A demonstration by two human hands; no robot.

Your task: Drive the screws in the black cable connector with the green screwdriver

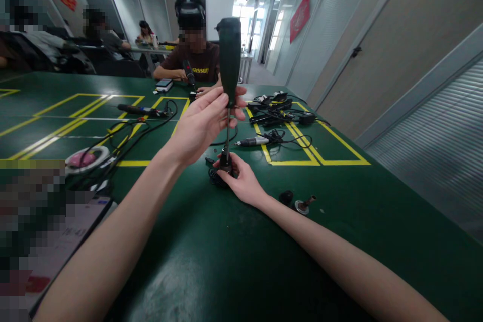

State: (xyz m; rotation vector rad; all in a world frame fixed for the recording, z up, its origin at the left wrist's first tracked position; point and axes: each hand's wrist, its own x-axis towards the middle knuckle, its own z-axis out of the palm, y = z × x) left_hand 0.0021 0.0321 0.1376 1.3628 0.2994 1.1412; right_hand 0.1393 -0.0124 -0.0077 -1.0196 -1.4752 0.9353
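In the head view, my left hand point(207, 121) has its fingers around the lower handle of a large screwdriver point(230, 55) with a dark green handle. The screwdriver stands upright, and its thin shaft runs down into a small black cylindrical part point(225, 163). My right hand point(245, 181) grips that part at the tabletop, thumb in front and fingers behind. A coiled black cable lies just behind the part, and I cannot tell if they are joined. Right of my right hand lie a black rounded piece point(286, 197) and a metal piece with a disc and stem point(305, 205).
The green table point(339, 241) has yellow tape outlines. A corded electric screwdriver point(252, 141) and tangled black adapters point(273, 110) lie ahead right. Another corded tool point(138, 109), a white ring point(101, 153) and a screened device point(81, 231) are left. A co-worker point(188, 58) sits opposite.
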